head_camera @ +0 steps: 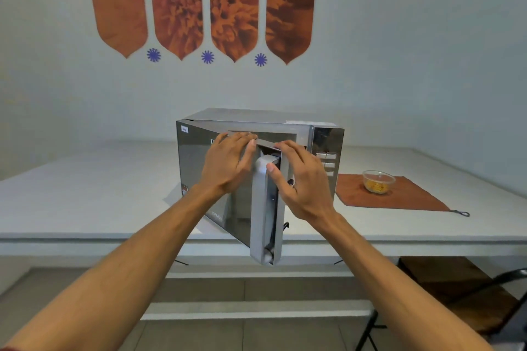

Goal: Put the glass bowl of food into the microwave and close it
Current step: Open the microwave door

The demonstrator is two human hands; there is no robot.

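A silver microwave point(328, 137) stands on the white table point(85, 194). Its mirrored door point(196, 174) is swung partly open toward me, hinged on the left, and the pale handle point(261, 208) faces me. My left hand point(225, 168) lies on the door's outer face, fingers hooked at its top edge. My right hand point(305, 182) grips the door's free edge, fingers over the top and thumb on the handle. The glass bowl point(378, 181) holds yellow food and sits on an orange cloth point(413, 196) to the right of the microwave, away from both hands.
The microwave's button panel point(328, 164) is on its right side. A dark folding chair point(484, 293) stands under the table's right end. A wall with orange flower art point(205, 3) rises behind the table.
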